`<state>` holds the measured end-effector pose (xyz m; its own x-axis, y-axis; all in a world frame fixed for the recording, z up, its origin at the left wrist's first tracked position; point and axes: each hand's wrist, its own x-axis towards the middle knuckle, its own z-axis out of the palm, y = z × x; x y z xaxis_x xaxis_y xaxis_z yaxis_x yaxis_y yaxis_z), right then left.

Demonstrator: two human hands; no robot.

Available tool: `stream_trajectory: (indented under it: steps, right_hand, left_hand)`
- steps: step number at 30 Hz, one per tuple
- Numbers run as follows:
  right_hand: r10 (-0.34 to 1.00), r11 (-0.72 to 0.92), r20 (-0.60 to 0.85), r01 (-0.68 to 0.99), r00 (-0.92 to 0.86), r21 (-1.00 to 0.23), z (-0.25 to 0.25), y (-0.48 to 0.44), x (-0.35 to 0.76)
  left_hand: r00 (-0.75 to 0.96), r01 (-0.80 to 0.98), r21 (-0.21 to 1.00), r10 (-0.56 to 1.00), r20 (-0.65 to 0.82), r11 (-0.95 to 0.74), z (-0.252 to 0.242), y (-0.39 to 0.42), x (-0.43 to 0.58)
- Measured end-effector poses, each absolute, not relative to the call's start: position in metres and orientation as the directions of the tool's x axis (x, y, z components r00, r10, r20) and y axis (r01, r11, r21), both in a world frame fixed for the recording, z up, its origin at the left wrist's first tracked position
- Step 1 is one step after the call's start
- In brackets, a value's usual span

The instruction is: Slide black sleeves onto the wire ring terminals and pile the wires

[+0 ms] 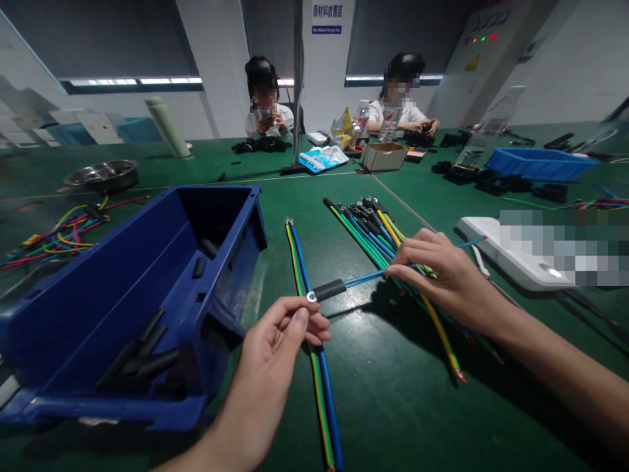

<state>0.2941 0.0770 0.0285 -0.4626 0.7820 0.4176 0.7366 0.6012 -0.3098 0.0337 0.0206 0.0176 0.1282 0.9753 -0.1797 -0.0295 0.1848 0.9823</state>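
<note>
A blue cable (364, 279) is stretched between my two hands over the table. Its left end carries a ring terminal (311, 297) and a black sleeve (329, 290). My left hand (285, 334) is closed, its fingertips at the ring terminal. With fingers pinched together, my right hand (432, 272) grips the blue strands right of the sleeve; their far end (474, 242) sticks out beyond the hand. Below my left fingers lie a yellow-green cable (296, 259) and another blue cable (301, 255). A bundle of sleeved cables (366, 226) lies behind and partly under my right hand.
At left stands a blue bin (98, 282) with several black sleeves (142, 354) inside. A white device (515, 255) sits at right. Loose coloured wires (54, 236), a metal bowl (103, 176) and a cardboard box (383, 157) lie farther off. Two people sit across the table.
</note>
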Motion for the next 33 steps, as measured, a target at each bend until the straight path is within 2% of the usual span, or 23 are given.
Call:
stream_trajectory:
  steps: [8, 14, 20, 26, 33]
  right_hand:
    - [0.740, 0.661, 0.437, 0.673, -0.512, -0.332, 0.035, 0.073, 0.292]
    - [0.690, 0.723, 0.363, 0.611, -0.626, -0.323, 0.046, 0.064, 0.289]
    - [0.649, 0.743, 0.482, 0.627, -0.589, -0.235, 0.044, 0.069, 0.292]
    - [0.628, 0.757, 0.556, 0.592, -0.544, -0.276, 0.042, 0.071, 0.295]
    - [0.599, 0.782, 0.574, 0.562, -0.558, -0.270, 0.038, 0.074, 0.291]
  left_hand:
    - [0.135, -0.008, 0.988, 0.980, -0.150, 0.152, 0.017, 0.023, 0.034]
    - [0.139, -0.056, 0.986, 0.980, -0.146, 0.155, 0.017, 0.022, 0.034]
    - [0.144, -0.086, 0.983, 0.978, -0.148, 0.161, 0.018, 0.018, 0.034]
    - [0.161, -0.164, 0.968, 0.973, -0.165, 0.191, 0.014, 0.017, 0.032]
    - [0.127, -0.133, 0.977, 0.981, -0.148, 0.164, 0.015, 0.021, 0.034]
